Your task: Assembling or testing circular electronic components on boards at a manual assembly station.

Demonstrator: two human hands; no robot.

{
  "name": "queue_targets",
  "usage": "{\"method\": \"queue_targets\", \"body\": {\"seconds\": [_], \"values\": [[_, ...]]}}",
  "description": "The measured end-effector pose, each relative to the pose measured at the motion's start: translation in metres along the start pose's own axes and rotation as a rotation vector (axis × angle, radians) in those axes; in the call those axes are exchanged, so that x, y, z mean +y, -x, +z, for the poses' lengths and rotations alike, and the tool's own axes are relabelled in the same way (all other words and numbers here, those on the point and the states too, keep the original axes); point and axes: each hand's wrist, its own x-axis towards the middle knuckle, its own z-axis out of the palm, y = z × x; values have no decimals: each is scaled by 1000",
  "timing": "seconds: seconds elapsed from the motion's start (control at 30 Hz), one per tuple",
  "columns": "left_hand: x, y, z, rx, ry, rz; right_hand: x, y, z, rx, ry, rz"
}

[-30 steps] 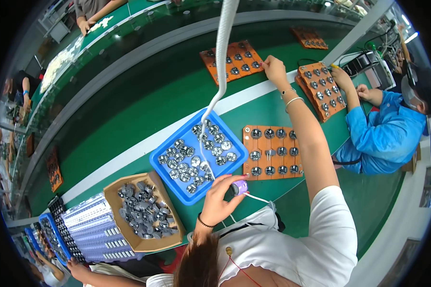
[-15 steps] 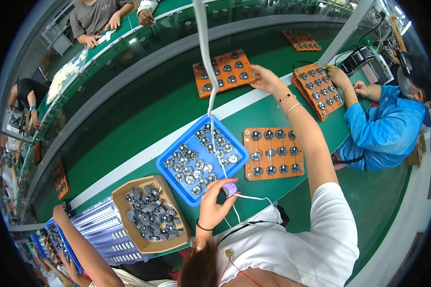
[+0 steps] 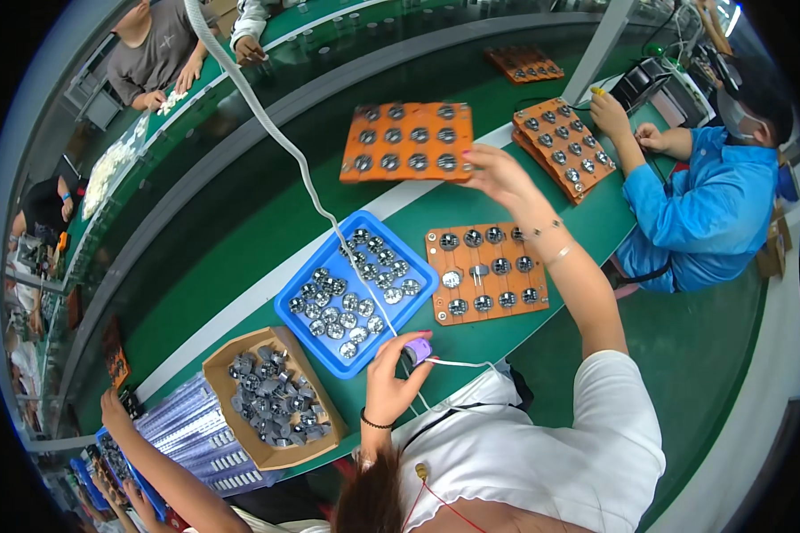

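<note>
My right hand [image 3: 504,180] grips the right edge of an orange board [image 3: 407,166] with rows of round dark-and-silver parts. This board is tilted and slightly blurred over the green belt beyond the blue tray. In front of me, my left hand [image 3: 395,384] closes finger and thumb round a small purple-and-black cylinder [image 3: 417,351] beside white cords. The blue tray [image 3: 285,310], just beyond my left hand, contains many loose round silver parts. A second orange board [image 3: 468,288] lies on the table under my right forearm, with similar parts in its holes.
Left of the tray, a cardboard box [image 3: 332,410] contains many grey parts. A white cord [image 3: 286,147] hangs across the view. At right, a co-worker in blue [image 3: 693,213] sits by stacked orange boards [image 3: 532,150]. A neighbour's arm [image 3: 164,462] reaches in at lower left.
My right hand has drawn the orange board towards me and turned it squarer to the view. My left hand keeps the purple-and-black cylinder in nearly the same place. The whole view has shifted slightly.
</note>
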Motion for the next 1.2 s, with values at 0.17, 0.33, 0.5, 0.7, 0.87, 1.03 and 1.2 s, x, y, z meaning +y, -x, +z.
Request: {"method": "queue_targets", "body": {"seconds": [0.17,0.33,0.5,0.7,0.87,1.03,1.2], "values": [[8,-4,8,-40,6,10,-38,62,-55,103,-117,-254],[11,-8,12,-96,16,42,-54,100,-102,278,-66,-309],[8,-11,16,-130,-19,67,-51,118,-127,383,-130,-338],[12,-7,19,-143,-35,49,-36,103,-151,478,-161,-415],[13,-3,20,-141,-33,52,-23,96,-155,537,-174,-389],[12,-3,18,-132,-46,33,-13,93,-157,548,-181,-351],[11,-12,15,-129,-67,68,-17,92,-175,476,31,-356]]}}
